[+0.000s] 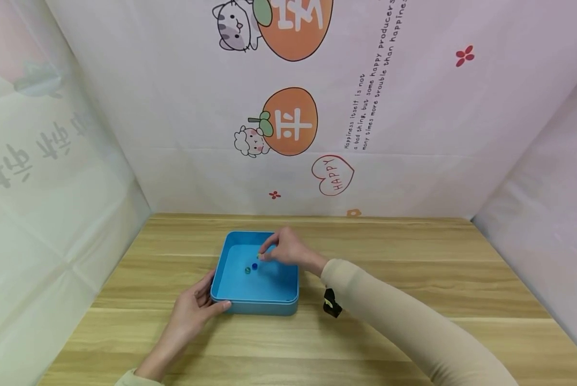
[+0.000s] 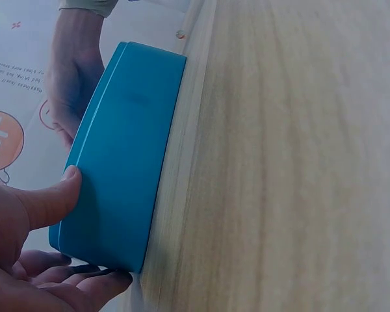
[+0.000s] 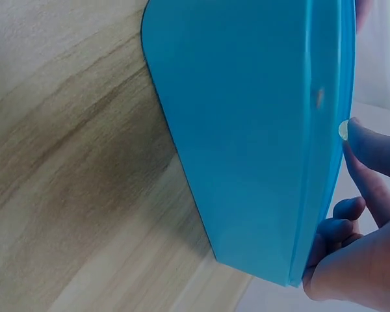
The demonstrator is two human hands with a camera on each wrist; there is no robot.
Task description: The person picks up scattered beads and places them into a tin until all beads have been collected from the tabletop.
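A shallow blue box (image 1: 264,307) stands on the wooden table. My left hand (image 1: 189,311) grips its near left corner, with the thumb on the front wall and the fingers along the side, as the left wrist view also shows. Inside the box lie a dark blue marble (image 1: 254,266) and a green marble (image 1: 247,271), close together on the floor. Over the box, my right hand (image 1: 288,247) pinches a small pale yellowish marble (image 3: 343,130) between thumb and index finger. Its other fingers curl beside the box's rim in the right wrist view.
Wood-grained tabletop (image 1: 413,257) extends to both sides of the box. A printed white cloth (image 1: 404,177) hangs behind the table, with more cloth at left and right. A small black device (image 1: 332,303) shows just below the right sleeve.
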